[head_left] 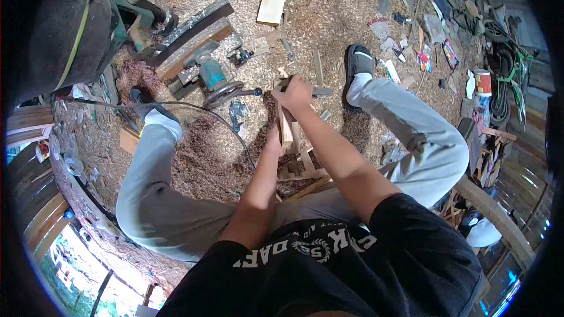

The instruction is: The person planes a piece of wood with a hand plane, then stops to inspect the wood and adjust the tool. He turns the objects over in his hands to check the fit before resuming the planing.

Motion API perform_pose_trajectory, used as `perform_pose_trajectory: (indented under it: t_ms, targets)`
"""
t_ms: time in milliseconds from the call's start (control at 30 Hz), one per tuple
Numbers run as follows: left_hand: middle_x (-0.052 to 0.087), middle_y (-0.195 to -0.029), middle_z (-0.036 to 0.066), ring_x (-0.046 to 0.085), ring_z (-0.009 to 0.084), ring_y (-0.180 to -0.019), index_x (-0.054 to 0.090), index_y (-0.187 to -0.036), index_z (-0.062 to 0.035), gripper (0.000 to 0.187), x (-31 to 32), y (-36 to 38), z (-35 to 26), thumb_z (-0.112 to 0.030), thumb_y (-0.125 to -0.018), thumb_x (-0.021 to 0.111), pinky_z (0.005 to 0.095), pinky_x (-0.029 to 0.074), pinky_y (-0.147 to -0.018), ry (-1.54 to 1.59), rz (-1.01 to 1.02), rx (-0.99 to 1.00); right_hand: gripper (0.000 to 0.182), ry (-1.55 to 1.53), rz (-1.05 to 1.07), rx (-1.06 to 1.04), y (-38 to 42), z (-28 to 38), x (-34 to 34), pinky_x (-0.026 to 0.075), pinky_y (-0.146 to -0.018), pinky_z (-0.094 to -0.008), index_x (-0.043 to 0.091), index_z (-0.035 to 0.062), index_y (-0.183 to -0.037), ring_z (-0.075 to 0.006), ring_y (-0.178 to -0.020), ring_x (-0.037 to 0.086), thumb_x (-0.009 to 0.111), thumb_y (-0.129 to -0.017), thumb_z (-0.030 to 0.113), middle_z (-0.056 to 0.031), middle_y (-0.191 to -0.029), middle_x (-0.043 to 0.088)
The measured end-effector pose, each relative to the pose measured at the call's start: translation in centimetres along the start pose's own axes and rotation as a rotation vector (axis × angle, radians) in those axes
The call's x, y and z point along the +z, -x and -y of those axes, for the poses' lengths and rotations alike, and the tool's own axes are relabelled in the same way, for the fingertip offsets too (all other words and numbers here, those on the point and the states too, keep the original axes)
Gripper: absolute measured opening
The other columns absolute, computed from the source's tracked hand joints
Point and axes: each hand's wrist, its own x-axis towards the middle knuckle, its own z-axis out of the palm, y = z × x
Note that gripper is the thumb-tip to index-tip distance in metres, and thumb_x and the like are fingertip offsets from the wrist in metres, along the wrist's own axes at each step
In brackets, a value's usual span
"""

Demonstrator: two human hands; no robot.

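Note:
A narrow length of pale wood (286,132) slopes between my forearms, its near end toward my lap. My left hand (274,139) is closed on the left side of this wood, low down. At the wood's far end, my right hand (297,94) is bent over it with the fingers curled. A small dark piece shows by those fingertips, too covered to name. Just right of that hand is a flat grey strip (322,91). Left of my hands a teal angle grinder (214,76) lies with its disc and side handle toward me.
Wood shavings cover the ground. A pale board (272,3) lies ahead, and thick timbers (194,47) lie to the left. The black cord (226,123) runs across near my left foot. Wood scraps (302,167) are close to my lap. A paint bucket (482,82) stands at the right.

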Motion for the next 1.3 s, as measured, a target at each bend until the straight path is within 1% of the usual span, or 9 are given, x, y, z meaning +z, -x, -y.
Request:
perform_pose_trajectory:
  t_ms: [233, 300, 533, 700, 767, 833, 967, 1167, 1300]
  targets:
    - [0.067, -0.086, -0.004, 0.065, 0.0141, -0.075, 0.067, -0.113, -0.0204, 0.039, 3.1, 3.0, -2.1, -0.056, -0.100, 0.058, 0.0367, 0.052, -0.060, -0.052, 0.212, 0.054, 0.086, 0.021, 0.237, -0.001, -1.8, 0.4, -7.3, 0.055, -0.093, -0.0451, 0.055, -0.0086, -0.119, -0.0397, -0.101, 0.071, 0.073, -0.075, 0.063, -0.0278, -0.107, 0.071]
    - [0.061, -0.062, -0.002, 0.057, 0.0121, -0.045, 0.065, -0.089, -0.0169, 0.037, 8.1, 8.7, -5.1, -0.046, -0.106, 0.050, 0.0282, 0.042, -0.036, 0.006, 0.124, 0.200, 0.092, 0.026, 0.264, -0.048, -3.0, 1.9, -11.7, 0.056, -0.093, -0.0451, 0.056, -0.0108, -0.120, -0.0413, -0.103, 0.071, 0.071, -0.075, 0.068, -0.0305, -0.109, 0.070]
    - [0.057, -0.065, -0.005, 0.055, 0.0111, -0.044, 0.059, -0.099, -0.0204, 0.052, 15.7, 21.9, -14.5, -0.065, -0.106, 0.033, 0.0252, 0.041, -0.033, -0.101, 0.277, 0.590, 0.110, -0.007, 0.044, -0.754, -0.1, 8.2, -31.4, 0.051, -0.101, -0.0479, 0.046, -0.0099, -0.141, -0.0441, -0.115, 0.065, 0.073, -0.073, 0.073, -0.0319, -0.120, 0.067]
    - [0.054, -0.066, -0.008, 0.056, 0.0085, -0.049, 0.061, -0.110, -0.0170, 0.069, 18.8, 33.0, -18.5, -0.078, -0.099, 0.032, 0.0260, 0.049, -0.041, -0.310, 0.312, 0.904, 0.125, 0.127, -0.449, -1.175, 4.9, 10.1, -39.3, 0.032, -0.117, -0.0551, 0.029, -0.0093, -0.155, -0.0433, -0.133, 0.053, 0.078, -0.072, 0.071, -0.0342, -0.138, 0.055]
    - [0.067, -0.087, 0.002, 0.070, 0.0132, -0.070, 0.061, -0.125, -0.0116, 0.076, 17.7, 35.2, -19.7, -0.076, -0.100, 0.030, 0.0276, 0.059, -0.056, -0.405, 0.510, 0.971, 0.131, -0.009, -0.500, -1.152, 6.4, 10.5, -40.1, 0.025, -0.120, -0.0575, 0.025, -0.0069, -0.158, -0.0425, -0.138, 0.046, 0.080, -0.069, 0.071, -0.0312, -0.146, 0.048]
    - [0.061, -0.139, 0.012, 0.064, 0.0227, -0.122, 0.044, -0.152, -0.0074, 0.082, 16.8, 35.1, -20.9, -0.071, -0.103, 0.028, 0.0392, 0.059, -0.098, -0.411, 0.697, 0.939, 0.144, -0.059, -0.531, -1.197, 7.5, 11.1, -39.8, 0.029, -0.118, -0.0550, 0.015, -0.0057, -0.161, -0.0448, -0.135, 0.047, 0.084, -0.062, 0.073, -0.0305, -0.148, 0.045]
    - [0.057, -0.143, 0.010, 0.064, 0.0215, -0.121, 0.041, -0.154, -0.0093, 0.068, 17.0, 38.1, -19.7, -0.059, -0.108, 0.033, 0.0409, 0.057, -0.101, -0.225, 0.604, 0.981, 0.161, -0.063, -0.415, -1.222, 8.7, 13.1, -39.3, 0.031, -0.115, -0.0550, 0.004, -0.0043, -0.163, -0.0471, -0.132, 0.047, 0.088, -0.050, 0.075, -0.0314, -0.146, 0.044]
    - [0.058, -0.142, 0.014, 0.063, 0.0298, -0.125, 0.038, -0.156, -0.0114, 0.088, 15.1, 39.9, -22.8, -0.077, -0.099, 0.030, 0.0512, 0.054, -0.105, -0.153, 0.699, 0.883, 0.159, -0.123, -0.364, -1.298, 8.2, 15.3, -37.9, 0.035, -0.108, -0.0561, 0.009, -0.0075, -0.161, -0.0468, -0.127, 0.051, 0.086, -0.051, 0.078, -0.0305, -0.139, 0.048]
    - [0.063, -0.132, 0.014, 0.067, 0.0274, -0.117, 0.047, -0.148, -0.0077, 0.086, 14.7, 40.8, -24.5, -0.076, -0.100, 0.032, 0.0464, 0.057, -0.100, -0.083, 0.649, 1.028, 0.160, -0.401, -0.377, -1.343, 7.4, 16.3, -37.6, 0.034, -0.112, -0.0517, 0.015, -0.0088, -0.160, -0.0437, -0.132, 0.049, 0.091, -0.046, 0.073, -0.0297, -0.150, 0.043]
